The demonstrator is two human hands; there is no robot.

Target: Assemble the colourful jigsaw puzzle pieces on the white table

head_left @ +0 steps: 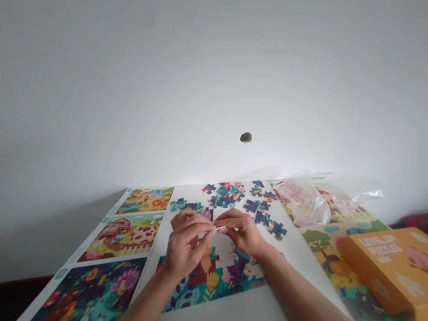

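My left hand (190, 236) and my right hand (238, 229) meet above the middle of the white table (237, 316), fingertips pinched together. Between them is a small puzzle piece (219, 227), seen nearly edge-on as a pale sliver; its picture side is hidden. Under and in front of the hands lies a partly joined jigsaw puzzle (221, 277) with plants and flowers on teal. My wrists and fingers cover parts of it. Beyond the hands several loose puzzle pieces (228, 194) are scattered, with more dark blue pieces (277, 229) just past my right hand.
Three picture sheets run down the left: a lion scene (145, 200), a farm scene (123, 235) and a night forest scene (91, 295). At right an orange puzzle box (389, 263) stands on a colourful sheet (327, 262). Clear plastic bags (311, 205) lie behind it, near the wall (131, 72).
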